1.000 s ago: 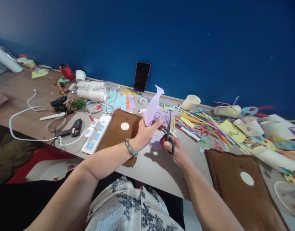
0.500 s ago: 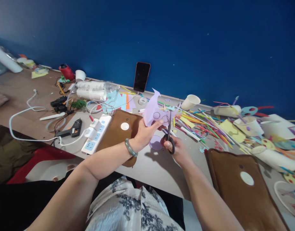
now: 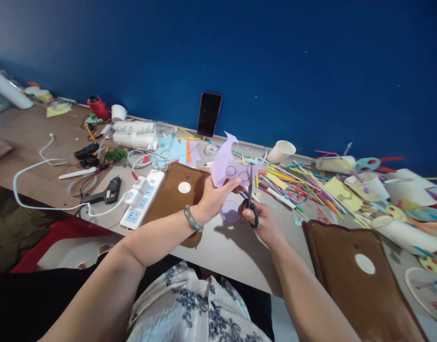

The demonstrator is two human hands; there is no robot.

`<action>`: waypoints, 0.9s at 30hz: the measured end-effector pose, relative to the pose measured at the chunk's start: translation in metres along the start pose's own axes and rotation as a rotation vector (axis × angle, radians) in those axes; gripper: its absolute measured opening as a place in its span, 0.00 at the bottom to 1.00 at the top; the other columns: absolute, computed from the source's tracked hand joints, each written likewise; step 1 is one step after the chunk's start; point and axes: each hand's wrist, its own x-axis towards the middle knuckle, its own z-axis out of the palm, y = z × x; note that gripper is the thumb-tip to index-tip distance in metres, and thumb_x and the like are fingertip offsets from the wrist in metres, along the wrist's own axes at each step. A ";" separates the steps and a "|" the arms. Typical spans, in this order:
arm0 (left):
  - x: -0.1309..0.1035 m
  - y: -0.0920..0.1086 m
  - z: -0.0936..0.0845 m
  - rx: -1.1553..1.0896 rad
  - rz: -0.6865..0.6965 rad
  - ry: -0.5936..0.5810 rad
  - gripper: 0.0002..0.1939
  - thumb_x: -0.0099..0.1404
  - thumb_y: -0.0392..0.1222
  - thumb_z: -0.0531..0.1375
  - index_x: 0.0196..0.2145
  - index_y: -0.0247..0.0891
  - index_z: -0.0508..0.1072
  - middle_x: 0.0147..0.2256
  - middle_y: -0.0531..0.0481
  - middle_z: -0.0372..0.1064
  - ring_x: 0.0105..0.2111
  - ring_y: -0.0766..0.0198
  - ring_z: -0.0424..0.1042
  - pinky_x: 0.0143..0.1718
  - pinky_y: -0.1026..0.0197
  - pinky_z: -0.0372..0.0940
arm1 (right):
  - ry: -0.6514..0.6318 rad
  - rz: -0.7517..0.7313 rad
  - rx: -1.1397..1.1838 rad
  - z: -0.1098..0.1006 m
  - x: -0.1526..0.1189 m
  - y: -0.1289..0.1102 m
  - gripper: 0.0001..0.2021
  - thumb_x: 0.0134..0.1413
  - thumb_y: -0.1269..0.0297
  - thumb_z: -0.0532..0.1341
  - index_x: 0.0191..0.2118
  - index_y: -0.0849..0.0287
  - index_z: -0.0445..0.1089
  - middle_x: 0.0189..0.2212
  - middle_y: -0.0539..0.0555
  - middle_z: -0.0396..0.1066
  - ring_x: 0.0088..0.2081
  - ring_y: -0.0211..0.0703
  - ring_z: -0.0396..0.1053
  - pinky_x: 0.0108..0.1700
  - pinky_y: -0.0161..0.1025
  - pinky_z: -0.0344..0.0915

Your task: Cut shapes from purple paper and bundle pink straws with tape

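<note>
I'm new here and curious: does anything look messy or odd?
Thin multicoloured sticks lie jumbled at many angles, as if spilled, with small red scraps scattered nearby. The pale-purple paper sheet in the left hand has a jagged outline, but black-handled metal scissors at its edge suggest cutting, not damage.

The purple sheet (image 3: pixel 220 166) is smooth, matt paper; the scissors (image 3: pixel 250 191) beside it pair metal blades with black plastic handles; left of the sheet, the power strip (image 3: pixel 144 203) is smooth white plastic, the cup wrapping (image 3: pixel 164 128) clear, crinkled and shiny; behind it, the phone (image 3: pixel 209 114) shows a dark, smooth screen.
</note>
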 end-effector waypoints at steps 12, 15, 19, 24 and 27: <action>0.001 -0.002 -0.002 0.019 0.019 -0.009 0.18 0.52 0.49 0.72 0.33 0.33 0.75 0.29 0.49 0.75 0.27 0.64 0.76 0.31 0.62 0.71 | 0.006 0.003 0.010 0.001 0.001 -0.003 0.31 0.42 0.29 0.64 0.22 0.57 0.62 0.19 0.47 0.57 0.23 0.36 0.51 0.28 0.38 0.53; 0.002 -0.002 -0.002 0.022 0.027 -0.016 0.18 0.52 0.49 0.72 0.33 0.33 0.75 0.29 0.49 0.74 0.27 0.65 0.76 0.31 0.62 0.70 | -0.003 0.017 0.003 0.000 0.001 -0.003 0.31 0.42 0.29 0.64 0.22 0.57 0.62 0.19 0.47 0.57 0.23 0.36 0.51 0.27 0.38 0.51; 0.001 -0.002 -0.002 0.018 0.007 0.005 0.18 0.51 0.49 0.73 0.33 0.33 0.75 0.28 0.49 0.74 0.27 0.65 0.75 0.31 0.62 0.70 | 0.005 0.029 -0.006 -0.001 0.000 -0.003 0.31 0.42 0.31 0.64 0.22 0.57 0.61 0.19 0.47 0.57 0.24 0.36 0.51 0.27 0.37 0.50; 0.001 -0.002 -0.003 0.023 0.001 -0.001 0.18 0.51 0.49 0.73 0.32 0.33 0.75 0.28 0.49 0.74 0.27 0.65 0.75 0.31 0.62 0.70 | 0.015 0.040 -0.020 -0.002 0.000 -0.004 0.30 0.43 0.32 0.65 0.21 0.57 0.61 0.19 0.47 0.57 0.24 0.36 0.52 0.27 0.37 0.51; 0.002 -0.003 -0.003 0.010 0.016 0.000 0.18 0.51 0.49 0.73 0.32 0.33 0.75 0.27 0.49 0.74 0.27 0.65 0.75 0.31 0.62 0.70 | 0.014 0.039 -0.016 -0.003 0.000 -0.005 0.29 0.43 0.34 0.66 0.21 0.57 0.61 0.18 0.47 0.57 0.23 0.36 0.52 0.27 0.37 0.51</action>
